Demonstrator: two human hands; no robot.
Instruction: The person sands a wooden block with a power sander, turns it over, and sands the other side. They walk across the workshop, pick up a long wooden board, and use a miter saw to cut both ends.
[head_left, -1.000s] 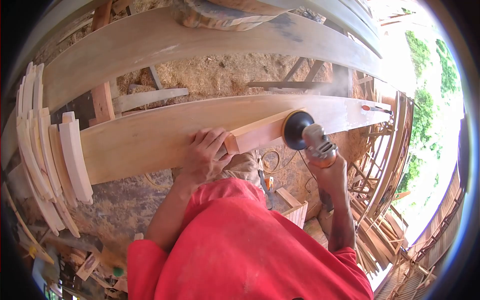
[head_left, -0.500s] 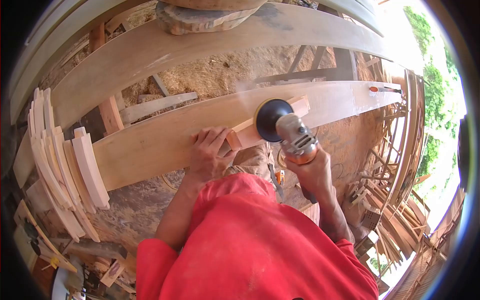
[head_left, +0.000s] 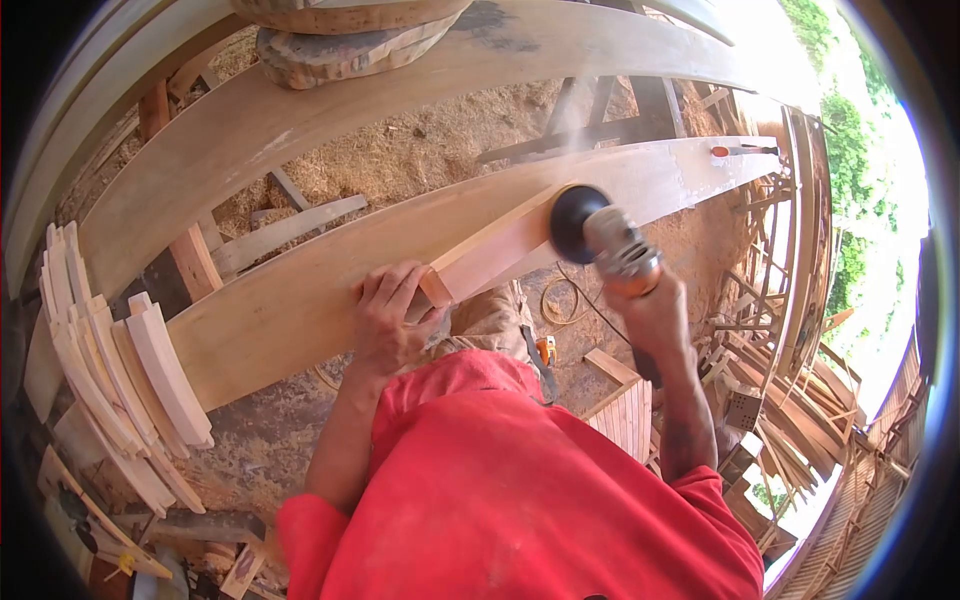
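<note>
My right hand [head_left: 655, 305] is wrapped around the body of an angle grinder [head_left: 622, 245] fitted with a round black sanding disc [head_left: 575, 222]. The disc is against the far end of a pale wooden piece [head_left: 490, 250], and a haze of dust rises beyond it. This piece lies lengthwise on a long, wide plank [head_left: 270, 310]. My left hand [head_left: 385, 310] steadies the near end of the wooden piece, its thumb at the corner and its fingers resting on the plank. The disc hides the piece's far tip.
Several curved wooden strips [head_left: 165, 365] lie across the plank's left end. A red-handled tool [head_left: 735, 151] rests near its right end. Farther off, a second plank [head_left: 400, 90] carries round wooden slabs [head_left: 340, 55]. A coiled cable [head_left: 562, 302] and a slatted wooden panel [head_left: 620, 410] are below.
The grinder has moved right along the wooden piece, from its middle to its far end, uncovering the nearer surface. The left hand stays at the near end while the view has shifted.
</note>
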